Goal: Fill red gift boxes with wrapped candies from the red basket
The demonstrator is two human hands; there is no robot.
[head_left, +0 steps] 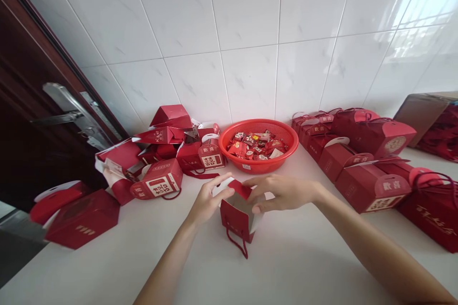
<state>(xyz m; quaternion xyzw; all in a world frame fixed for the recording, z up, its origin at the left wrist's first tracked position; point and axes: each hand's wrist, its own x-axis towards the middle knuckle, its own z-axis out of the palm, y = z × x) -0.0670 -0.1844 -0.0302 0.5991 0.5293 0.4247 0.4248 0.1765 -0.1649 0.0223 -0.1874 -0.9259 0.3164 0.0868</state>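
A small red gift box (pixel 235 218) stands upright on the white table with its top flaps raised and its pale inside showing. A dark red cord handle (pixel 236 246) hangs down its near side. My left hand (pixel 210 199) is at the box's left, its thumb and fingers closed on a flap. On the right side, my right hand (pixel 277 193) reaches over the opening, with its fingers apart and touching the upper edges. Behind the box sits a red plastic basket (pixel 257 167) holding several wrapped sweets.
Several red boxes (pixel 161 178) lie jumbled at the left, near a dark door (pixel 32 81). Rows of closed red boxes (pixel 372 183) stand at the right. A brown carton (pixel 422 114) is at the far right, and a tiled wall (pixel 250 76) rises behind.
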